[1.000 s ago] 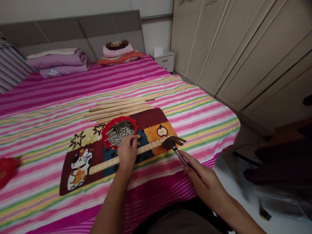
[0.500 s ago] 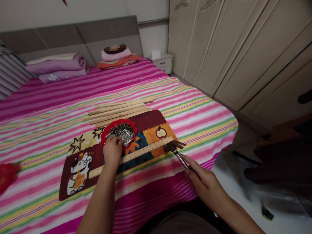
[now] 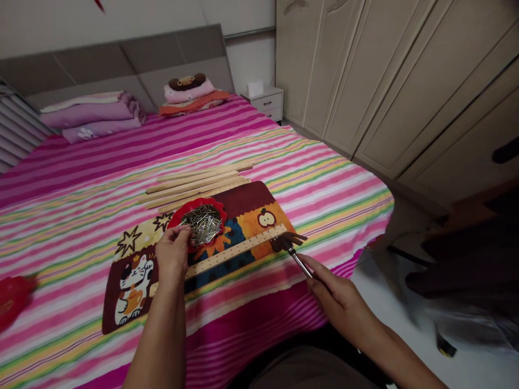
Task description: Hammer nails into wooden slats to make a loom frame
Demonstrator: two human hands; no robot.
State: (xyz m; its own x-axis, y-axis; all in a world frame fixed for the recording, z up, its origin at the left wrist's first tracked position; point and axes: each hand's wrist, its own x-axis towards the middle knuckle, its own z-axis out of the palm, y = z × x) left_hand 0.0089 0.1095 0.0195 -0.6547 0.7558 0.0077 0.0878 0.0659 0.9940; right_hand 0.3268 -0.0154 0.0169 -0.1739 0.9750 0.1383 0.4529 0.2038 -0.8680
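I record 1 red scalloped bowl (image 3: 221, 208), heaped with loose nails (image 3: 206, 222), on the patterned mat (image 3: 251, 197). The left hand (image 3: 172, 254) is at its left rim; I cannot tell whether that grip pinches a nail. The right hand (image 3: 343, 294) has its grip wrapped around the hammer (image 3: 291, 249). The dotted wooden strip (image 3: 235, 251) lies on the mat, nearside of the bowl.

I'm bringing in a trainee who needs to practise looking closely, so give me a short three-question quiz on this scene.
1. Which hand holds the hammer?
2. True or false: from where the person stands, the pile of wooden strips lies beyond the red bowl.
3. Fill in: the red bowl holds a heap of metal ____.

Key: 1. The right hand. 2. True. 3. Nails.
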